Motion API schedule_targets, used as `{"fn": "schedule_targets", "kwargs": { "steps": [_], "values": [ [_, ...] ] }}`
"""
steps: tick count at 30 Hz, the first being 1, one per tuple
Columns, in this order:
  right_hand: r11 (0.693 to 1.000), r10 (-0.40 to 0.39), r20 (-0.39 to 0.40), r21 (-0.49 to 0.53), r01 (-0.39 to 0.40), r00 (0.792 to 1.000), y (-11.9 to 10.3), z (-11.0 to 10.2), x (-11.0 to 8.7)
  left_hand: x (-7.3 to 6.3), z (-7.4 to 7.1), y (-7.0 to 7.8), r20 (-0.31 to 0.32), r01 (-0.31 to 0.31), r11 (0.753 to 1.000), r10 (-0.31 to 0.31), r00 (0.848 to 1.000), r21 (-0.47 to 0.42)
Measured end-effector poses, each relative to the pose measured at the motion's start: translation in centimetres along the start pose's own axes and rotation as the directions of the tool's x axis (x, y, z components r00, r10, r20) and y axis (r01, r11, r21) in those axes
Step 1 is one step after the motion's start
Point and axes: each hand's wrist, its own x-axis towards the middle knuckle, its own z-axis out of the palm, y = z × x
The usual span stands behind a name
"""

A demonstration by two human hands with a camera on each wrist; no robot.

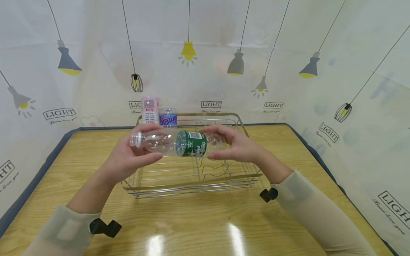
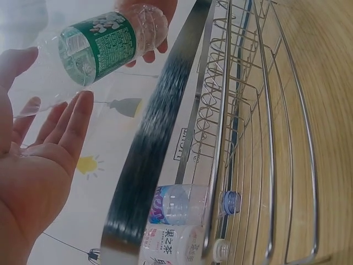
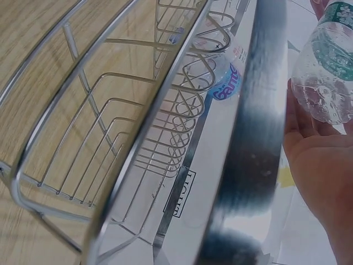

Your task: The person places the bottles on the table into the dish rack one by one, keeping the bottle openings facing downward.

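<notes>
A clear plastic bottle (image 1: 192,143) with a green label lies sideways in the air over a wire dish rack (image 1: 192,185). Its white-ringed neck points left. My left hand (image 1: 123,156) holds the neck end, thumb in front and fingers behind. At the base end, my right hand (image 1: 238,145) grips with the thumb below and fingers over the top. In the left wrist view the green label (image 2: 105,44) shows between the hands; the right wrist view shows the ridged base (image 3: 325,99) against my right palm.
Two bottles stand cap-down in the rack's back left corner: a pink-and-white one (image 1: 150,109) and a clear one with a purple-blue label (image 1: 168,119). The rack sits on a wooden table (image 1: 192,220), before a cloth backdrop (image 1: 211,85) printed with lamps.
</notes>
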Motion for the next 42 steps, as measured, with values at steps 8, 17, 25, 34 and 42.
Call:
{"fn": "schedule_targets", "kwargs": {
  "steps": [8, 17, 25, 34, 42],
  "values": [
    [0.999, -0.018, -0.017, -0.041, 0.017, 1.000, 0.2, 0.0, -0.2, -0.6, -1.5, -0.4, -0.003, -0.058, 0.998, 0.058, 0.998, -0.030],
    [0.999, -0.022, -0.019, -0.036, 0.021, 1.000, -0.2, 0.0, -0.3, 0.2, -0.9, 2.5, -0.005, -0.053, 0.815, 0.068, 0.998, 0.577],
    [0.996, -0.066, -0.019, -0.062, 0.065, 0.998, -0.2, 0.4, 0.0, 1.4, 0.7, 3.1, 0.158, -0.125, 0.639, 0.006, 0.987, 0.759],
    [0.997, -0.044, -0.024, -0.067, 0.042, 0.999, -0.6, 0.6, 0.1, 1.4, 1.2, 2.5, 0.187, -0.157, 0.613, 0.015, 0.982, 0.774],
    [0.999, 0.043, -0.085, 0.004, -0.043, 0.995, -0.8, -0.2, 0.3, 1.3, 0.8, 1.7, 0.125, -0.079, 0.704, -0.014, 0.992, 0.706]
  ]
}}
